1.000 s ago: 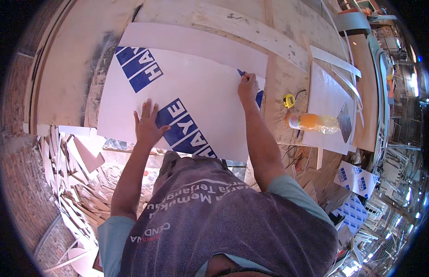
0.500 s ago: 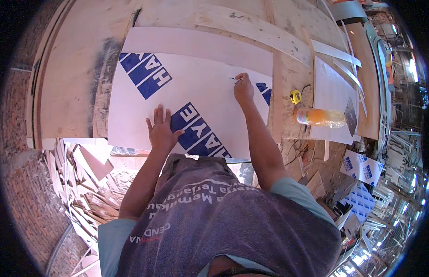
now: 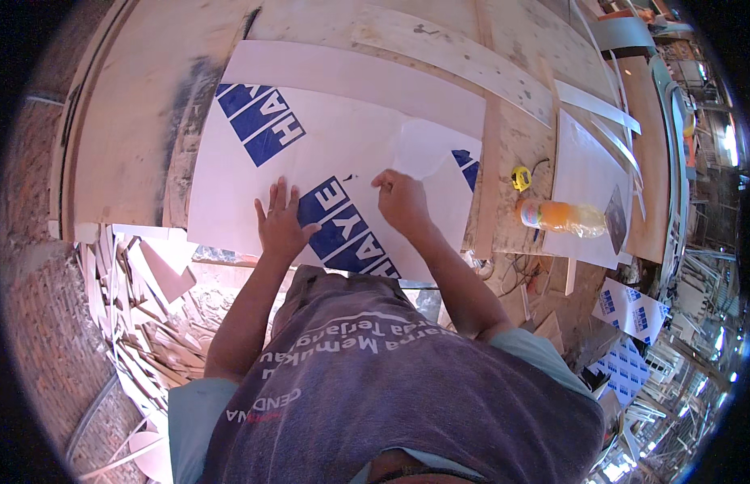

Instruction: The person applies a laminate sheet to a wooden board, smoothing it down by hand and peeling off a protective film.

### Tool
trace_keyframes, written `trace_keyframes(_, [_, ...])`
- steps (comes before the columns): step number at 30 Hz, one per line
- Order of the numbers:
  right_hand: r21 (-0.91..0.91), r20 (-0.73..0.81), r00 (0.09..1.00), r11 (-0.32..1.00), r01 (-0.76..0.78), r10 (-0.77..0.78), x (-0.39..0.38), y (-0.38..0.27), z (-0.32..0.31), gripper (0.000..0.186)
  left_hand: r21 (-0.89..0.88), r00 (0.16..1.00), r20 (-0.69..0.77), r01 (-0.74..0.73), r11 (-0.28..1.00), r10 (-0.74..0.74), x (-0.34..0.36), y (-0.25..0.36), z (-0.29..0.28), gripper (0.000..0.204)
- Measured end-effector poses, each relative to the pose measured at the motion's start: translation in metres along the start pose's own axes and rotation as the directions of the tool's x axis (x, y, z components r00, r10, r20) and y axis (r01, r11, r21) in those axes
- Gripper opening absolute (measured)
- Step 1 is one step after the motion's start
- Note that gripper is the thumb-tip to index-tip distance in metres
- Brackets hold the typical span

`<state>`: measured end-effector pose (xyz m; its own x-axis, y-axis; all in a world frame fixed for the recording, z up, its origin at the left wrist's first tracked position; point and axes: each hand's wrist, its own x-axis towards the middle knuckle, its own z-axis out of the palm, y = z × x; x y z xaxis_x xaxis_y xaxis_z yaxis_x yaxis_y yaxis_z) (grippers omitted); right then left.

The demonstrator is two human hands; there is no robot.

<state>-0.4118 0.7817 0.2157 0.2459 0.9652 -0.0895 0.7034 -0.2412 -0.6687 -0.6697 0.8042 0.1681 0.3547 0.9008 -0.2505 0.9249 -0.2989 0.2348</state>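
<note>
A large white sheet [image 3: 343,137] with blue printed bands lies on the wooden worktop in front of me. Its far strip looks pinker and plainer than the rest. My left hand [image 3: 282,226] rests flat on the sheet, fingers spread, just left of a blue band. My right hand [image 3: 403,202] is closed over the sheet, right of that band, with thumb and fingertips pinched together. A small dark bit [image 3: 351,177] shows just left of its fingertips; what the hand holds is too small to tell. Beyond this hand is a paler patch [image 3: 423,147] with a curved edge.
To the right lie a yellow tape measure [image 3: 521,178], a bottle of orange liquid [image 3: 560,218] on its side and another white sheet [image 3: 585,169]. Long thin strips [image 3: 597,105] lie behind. Offcuts [image 3: 149,323] are heaped on the floor at left, beside a brick wall [image 3: 32,323].
My right hand has moved left and nearer to me across the sheet, and a paler patch now shows behind it. The left hand stays flat in place.
</note>
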Motion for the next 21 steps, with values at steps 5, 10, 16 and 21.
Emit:
trace_keyframes(5, [0.091,0.193,0.977,0.993,0.079,-0.095,-0.037,-0.039,-0.038,0.020,0.054,0.998,0.064,-0.006,0.999,0.003,0.003,0.003,-0.006,0.102])
trace_keyframes(10, [0.251,0.316,0.943,0.968,0.023,-0.104,-0.054,-0.054,-0.080,0.014,0.089,0.999,0.037,0.018,0.996,-0.021,0.001,0.007,-0.008,0.100])
trace_keyframes(16, [0.275,0.126,0.970,0.946,0.169,-0.210,-0.036,-0.007,-0.100,0.016,0.106,0.997,0.063,-0.046,0.993,0.039,0.017,0.081,-0.040,0.099])
trace_keyframes(21, [0.225,0.120,0.951,0.941,0.253,-0.284,-0.048,-0.007,-0.109,0.019,-0.171,0.812,-0.181,-0.582,0.795,0.555,0.056,0.158,-0.033,0.082])
